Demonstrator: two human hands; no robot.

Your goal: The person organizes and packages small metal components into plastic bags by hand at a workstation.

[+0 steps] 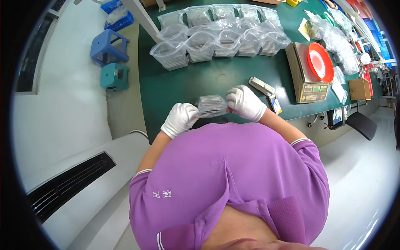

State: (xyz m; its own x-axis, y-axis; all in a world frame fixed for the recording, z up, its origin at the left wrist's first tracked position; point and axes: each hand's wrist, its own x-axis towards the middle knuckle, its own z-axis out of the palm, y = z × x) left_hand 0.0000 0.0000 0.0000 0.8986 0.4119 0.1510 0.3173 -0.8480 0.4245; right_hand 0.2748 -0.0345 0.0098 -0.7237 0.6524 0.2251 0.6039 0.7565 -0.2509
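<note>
A clear plastic bag (pixel 211 106) with a stack of thin greyish pieces inside is held near the table's front edge, close to my body. My left hand (pixel 181 119), in a white glove, grips the bag's left side with its fingers closed. On the bag's right side my right hand (pixel 246 102), gloved the same way, pinches the plastic. What the thin pieces are is too small to tell. Just right of my right hand lies a light grey handheld tool (pixel 261 86), perhaps a stapler or sealer, beside a small printed card or packet (pixel 275 104).
Filled clear bags (pixel 227 43) stand in two rows on the green table (pixel 175 89). A digital scale (pixel 309 85) carrying a red round tray (pixel 320 62) stands to the right. Beyond it are crumpled plastic bags (pixel 339 43) and a cardboard box (pixel 359 89). Stools (pixel 109 46) stand left of the table.
</note>
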